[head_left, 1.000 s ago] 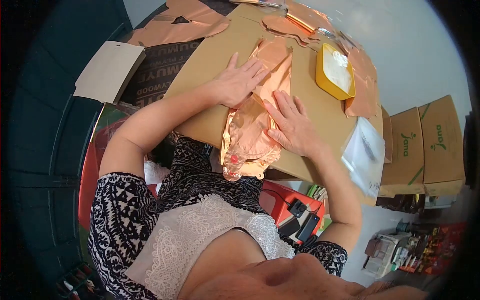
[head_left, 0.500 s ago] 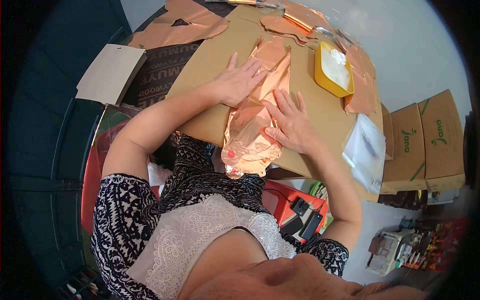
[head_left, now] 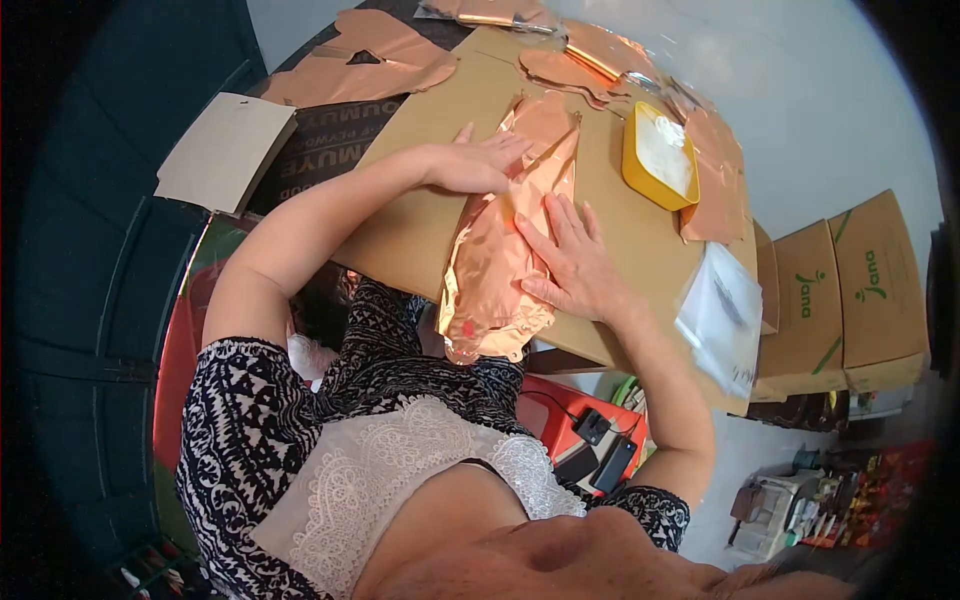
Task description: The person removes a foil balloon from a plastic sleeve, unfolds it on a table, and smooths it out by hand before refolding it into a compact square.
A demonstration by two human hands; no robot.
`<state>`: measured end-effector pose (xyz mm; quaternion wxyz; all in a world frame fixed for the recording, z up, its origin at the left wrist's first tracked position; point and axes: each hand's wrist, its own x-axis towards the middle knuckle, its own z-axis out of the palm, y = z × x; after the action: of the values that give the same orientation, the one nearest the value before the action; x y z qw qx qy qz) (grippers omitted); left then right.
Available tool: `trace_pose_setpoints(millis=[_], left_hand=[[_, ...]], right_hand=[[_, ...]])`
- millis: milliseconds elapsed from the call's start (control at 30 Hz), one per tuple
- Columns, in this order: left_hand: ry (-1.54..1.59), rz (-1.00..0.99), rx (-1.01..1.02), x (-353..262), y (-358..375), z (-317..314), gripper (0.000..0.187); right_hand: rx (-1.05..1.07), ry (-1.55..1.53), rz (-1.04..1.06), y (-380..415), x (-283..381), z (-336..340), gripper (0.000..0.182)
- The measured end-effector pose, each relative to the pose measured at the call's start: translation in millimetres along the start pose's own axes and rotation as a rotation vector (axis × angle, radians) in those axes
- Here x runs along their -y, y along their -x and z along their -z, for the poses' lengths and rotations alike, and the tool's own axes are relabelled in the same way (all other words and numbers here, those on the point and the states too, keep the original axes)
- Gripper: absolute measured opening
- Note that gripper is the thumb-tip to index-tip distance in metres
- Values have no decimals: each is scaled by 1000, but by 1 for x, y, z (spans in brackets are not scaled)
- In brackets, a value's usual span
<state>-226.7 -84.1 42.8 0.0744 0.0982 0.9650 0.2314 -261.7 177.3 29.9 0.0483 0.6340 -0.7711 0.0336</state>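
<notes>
A long, crinkled rose-gold foil balloon (head_left: 490, 290), looking flat, lies on the cardboard-covered table, with its near end hanging over the edge toward my lap. A small red mark shows near that lower end. My left hand (head_left: 478, 165) rests on the foil's upper left side, fingers stretched out across it. Lower down, my right hand (head_left: 572, 262) presses on the right side, its fingers spread over the foil and the thumb pointing left. Neither hand grips anything.
A yellow tub (head_left: 634, 175) with white contents stands to the right. More rose-gold foil pieces (head_left: 390, 70) lie at the back. Clear plastic bags (head_left: 720, 320) lie near the right edge. A white card stack (head_left: 220, 150) is at left, and cardboard boxes (head_left: 875, 290) stand at right.
The view has shifted slightly. My left hand has turned a little more sideways on the foil. The foil's lower part looks smoother and less shiny than before. My right hand stays on its right side.
</notes>
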Motion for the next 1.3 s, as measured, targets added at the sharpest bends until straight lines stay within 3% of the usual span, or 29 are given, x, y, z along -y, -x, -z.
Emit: trace_pose_setpoints(millis=[167,467,567,867,967,1067,1300], left_hand=[[169,33,9,7,-4,17,82],[123,-120,-81,53,-36,17,65],[90,-82,-40,55,-44,25,64],[-66,-93,-234,69,-65,16,63],[-207,-292,-322,38,-53,13,65],[-207,-406,-157,3,-48,15,68],[-278,-339,-81,-1,-66,-3,70]], right_hand=[[4,-13,12,0,-1,1,71],[19,-38,28,1,-2,3,70],[16,-52,30,1,-2,2,69],[14,-88,25,0,-2,5,69],[15,-77,21,0,-3,4,70],[11,-84,13,0,-2,2,73],[-116,-179,-14,6,-8,-3,83]])
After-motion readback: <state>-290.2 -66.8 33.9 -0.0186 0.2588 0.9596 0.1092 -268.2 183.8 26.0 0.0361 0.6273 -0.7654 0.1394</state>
